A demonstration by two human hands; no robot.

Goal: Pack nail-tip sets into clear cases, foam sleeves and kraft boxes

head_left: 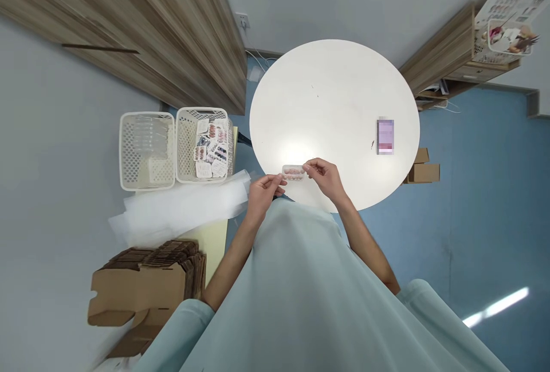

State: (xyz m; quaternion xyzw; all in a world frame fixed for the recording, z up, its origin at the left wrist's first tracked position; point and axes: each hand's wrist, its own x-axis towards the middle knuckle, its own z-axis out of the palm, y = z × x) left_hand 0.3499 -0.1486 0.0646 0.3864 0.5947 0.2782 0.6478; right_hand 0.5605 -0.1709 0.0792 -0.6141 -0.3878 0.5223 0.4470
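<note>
Near the front edge of the round white table [335, 91], I hold a small clear pack of press-on nails [293, 173] with both hands. Two rows of pinkish pieces show through it. My left hand [264, 193] pinches its left end between thumb and fingers. At the pack's upper right corner, my right hand [324, 177] closes thumb and forefinger on the edge. The fingertips partly cover both ends.
Left of the table, a white basket [181, 148] holds several similar packs; another basket [124, 154] holds clear plastic trays. Below them are translucent sheets [180, 206] and folded cardboard boxes [137, 292]. A pixelated purple item [385, 136] lies at the table's right.
</note>
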